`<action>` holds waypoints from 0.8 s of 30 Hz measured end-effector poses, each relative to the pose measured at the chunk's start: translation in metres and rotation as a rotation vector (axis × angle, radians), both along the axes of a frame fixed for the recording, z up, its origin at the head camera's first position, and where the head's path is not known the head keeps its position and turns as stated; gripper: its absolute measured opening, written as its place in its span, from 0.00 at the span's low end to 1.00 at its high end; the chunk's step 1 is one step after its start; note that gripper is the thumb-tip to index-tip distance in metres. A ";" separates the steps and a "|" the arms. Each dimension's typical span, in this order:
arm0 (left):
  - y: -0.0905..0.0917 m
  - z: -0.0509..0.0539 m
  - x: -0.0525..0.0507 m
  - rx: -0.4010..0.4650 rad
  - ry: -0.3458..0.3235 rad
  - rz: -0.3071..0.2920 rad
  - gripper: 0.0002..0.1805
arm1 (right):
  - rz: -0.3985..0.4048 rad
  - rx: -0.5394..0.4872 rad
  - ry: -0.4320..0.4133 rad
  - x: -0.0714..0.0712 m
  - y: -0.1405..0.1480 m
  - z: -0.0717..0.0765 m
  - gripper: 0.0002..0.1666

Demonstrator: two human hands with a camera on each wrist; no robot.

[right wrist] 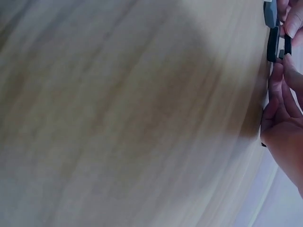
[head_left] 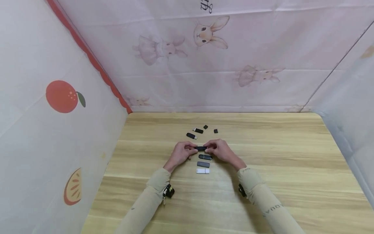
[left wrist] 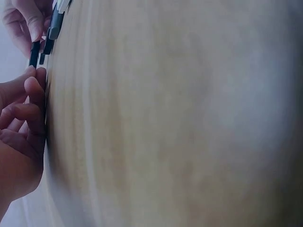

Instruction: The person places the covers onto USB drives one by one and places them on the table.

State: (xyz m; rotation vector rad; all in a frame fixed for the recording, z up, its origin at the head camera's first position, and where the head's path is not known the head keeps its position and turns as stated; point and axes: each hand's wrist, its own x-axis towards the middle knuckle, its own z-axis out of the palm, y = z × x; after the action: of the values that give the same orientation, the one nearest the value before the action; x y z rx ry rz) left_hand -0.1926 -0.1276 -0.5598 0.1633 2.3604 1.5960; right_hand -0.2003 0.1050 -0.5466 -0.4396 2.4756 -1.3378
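Observation:
Between both hands, in the middle of the head view, is a black USB flash drive (head_left: 200, 148). My left hand (head_left: 180, 153) pinches its left end with thumb and fingers. At its right end, my right hand (head_left: 220, 150) pinches it the same way. Both wrist views catch the black stick (left wrist: 34, 54) between the fingertips at the frame's edge. Just nearer to me lie a capped dark flash drive (head_left: 205, 157), a grey one (head_left: 203, 164) and a white one (head_left: 203, 171). Whether the held drive has a separate cap cannot be made out.
Beyond the hands lie two uncapped black flash drives (head_left: 191, 136) (head_left: 198, 130) with metal plugs showing. Two small black caps (head_left: 205, 127) (head_left: 216, 131) sit to their right. The wooden table (head_left: 292, 169) meets a pink rabbit-print curtain (head_left: 181, 87) at the back.

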 end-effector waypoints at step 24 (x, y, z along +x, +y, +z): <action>-0.003 0.000 0.001 -0.004 -0.015 -0.007 0.11 | -0.020 0.003 0.037 -0.002 0.000 -0.005 0.14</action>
State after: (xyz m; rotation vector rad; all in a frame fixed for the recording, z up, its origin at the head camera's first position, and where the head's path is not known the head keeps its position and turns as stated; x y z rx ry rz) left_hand -0.1914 -0.1310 -0.5597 0.1579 2.3490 1.5845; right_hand -0.2022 0.1053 -0.5518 -0.4436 2.5187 -1.3452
